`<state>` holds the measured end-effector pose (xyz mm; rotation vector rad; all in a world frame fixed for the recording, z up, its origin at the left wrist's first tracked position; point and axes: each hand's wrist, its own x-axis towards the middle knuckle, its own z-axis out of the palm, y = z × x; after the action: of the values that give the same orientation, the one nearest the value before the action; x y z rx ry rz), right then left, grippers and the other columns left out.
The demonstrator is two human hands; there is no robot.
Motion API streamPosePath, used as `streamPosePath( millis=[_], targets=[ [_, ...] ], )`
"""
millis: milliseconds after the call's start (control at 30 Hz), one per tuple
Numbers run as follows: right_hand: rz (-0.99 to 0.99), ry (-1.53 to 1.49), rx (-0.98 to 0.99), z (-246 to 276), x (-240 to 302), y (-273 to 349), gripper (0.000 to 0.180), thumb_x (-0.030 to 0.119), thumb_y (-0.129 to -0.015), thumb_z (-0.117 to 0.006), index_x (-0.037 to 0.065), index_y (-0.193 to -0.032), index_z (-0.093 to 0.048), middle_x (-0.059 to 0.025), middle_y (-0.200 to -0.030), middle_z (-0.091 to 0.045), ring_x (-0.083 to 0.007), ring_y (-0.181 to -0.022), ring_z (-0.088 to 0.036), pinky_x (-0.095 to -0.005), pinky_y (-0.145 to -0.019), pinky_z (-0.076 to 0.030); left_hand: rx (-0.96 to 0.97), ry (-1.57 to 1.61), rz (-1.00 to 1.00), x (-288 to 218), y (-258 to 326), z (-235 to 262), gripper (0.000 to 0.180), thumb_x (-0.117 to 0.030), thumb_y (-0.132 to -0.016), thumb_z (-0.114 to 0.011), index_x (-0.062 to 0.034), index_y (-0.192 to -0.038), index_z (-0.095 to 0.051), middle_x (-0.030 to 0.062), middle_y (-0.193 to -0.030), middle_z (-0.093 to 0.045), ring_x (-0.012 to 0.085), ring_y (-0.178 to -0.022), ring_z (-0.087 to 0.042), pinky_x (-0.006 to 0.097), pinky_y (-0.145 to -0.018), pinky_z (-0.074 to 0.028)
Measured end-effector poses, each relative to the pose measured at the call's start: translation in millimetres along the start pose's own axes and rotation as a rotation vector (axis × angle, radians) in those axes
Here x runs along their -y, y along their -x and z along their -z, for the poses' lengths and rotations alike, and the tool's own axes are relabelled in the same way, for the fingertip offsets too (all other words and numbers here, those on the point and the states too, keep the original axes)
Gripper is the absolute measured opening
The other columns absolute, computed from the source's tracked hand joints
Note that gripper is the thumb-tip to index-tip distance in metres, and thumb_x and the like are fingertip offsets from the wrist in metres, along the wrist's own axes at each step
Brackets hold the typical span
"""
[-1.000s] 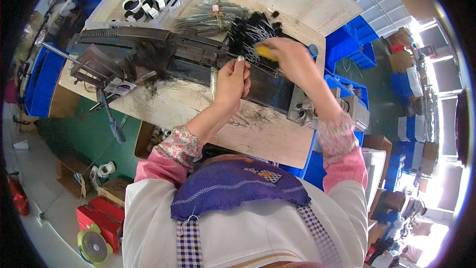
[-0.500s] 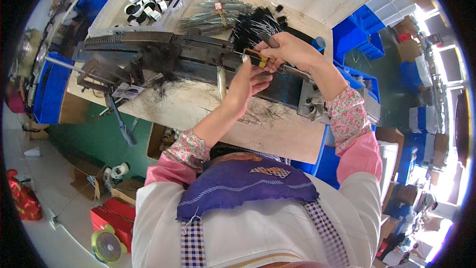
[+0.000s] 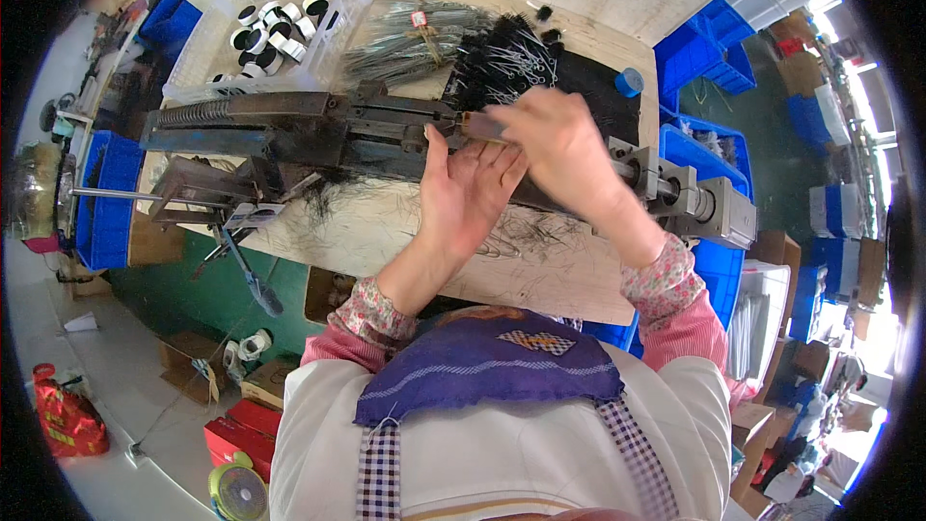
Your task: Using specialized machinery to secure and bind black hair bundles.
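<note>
My left hand (image 3: 463,193) lies palm up with fingers stretched and thumb raised, at the near side of a long dark metal machine (image 3: 376,130). Just right of it, my right hand (image 3: 564,140) has its fingers curled in, partly smeared by motion. A short brownish piece (image 3: 479,125) shows at its fingertips over the machine; its kind is unclear. Beyond the hands sits a pile of small black-bristled brushes (image 3: 516,53) with looped wire handles. To its left lies a tied bundle of bare wire pieces (image 3: 405,43).
A clear plastic bin (image 3: 333,48) with several black-and-white rolls stands at the back left. A blue roll (image 3: 629,82) sits on the right of the wooden table (image 3: 559,275). The machine's metal end block (image 3: 725,212) juts right. Loose black bristles litter the table.
My right hand has turned over and moved slightly right and nearer; the yellow-and-black item between the hands no longer shows. My left hand has turned palm up and opened out. The view has shifted slightly.
</note>
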<state>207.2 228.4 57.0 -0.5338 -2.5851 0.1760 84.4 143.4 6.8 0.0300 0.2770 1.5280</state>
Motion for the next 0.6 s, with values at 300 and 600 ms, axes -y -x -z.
streamPosePath(
  millis=[300,600],
  targets=[
    [-0.112,-0.137,-0.01,-3,-15,-13,0.019,0.008,-0.075,-0.065,0.01,-0.092,-0.072,-0.0031,-0.075,-0.058,-0.0212,-0.075,-0.059,-0.0349,-0.077,-0.04,-0.07,-0.11,-0.091,2,5,1,0.072,-0.06,-0.094,-0.033,0.003,-0.128,-0.039,0.0164,-0.127,-0.049,0.0291,-0.127,-0.042,0.039,-0.112,-0.031],
    [-0.071,-0.021,-0.014,2,-19,-4,0.022,0.004,-0.07,-0.063,0.011,-0.089,-0.071,-0.0035,-0.076,-0.056,-0.0203,-0.077,-0.059,-0.0355,-0.078,-0.04,0.04,-0.15,-0.079,-1,-1,0,0.068,-0.056,-0.096,-0.033,0.0009,-0.132,-0.038,0.0135,-0.136,-0.043,0.024,-0.13,-0.039,0.038,-0.113,-0.028]
  ],
)
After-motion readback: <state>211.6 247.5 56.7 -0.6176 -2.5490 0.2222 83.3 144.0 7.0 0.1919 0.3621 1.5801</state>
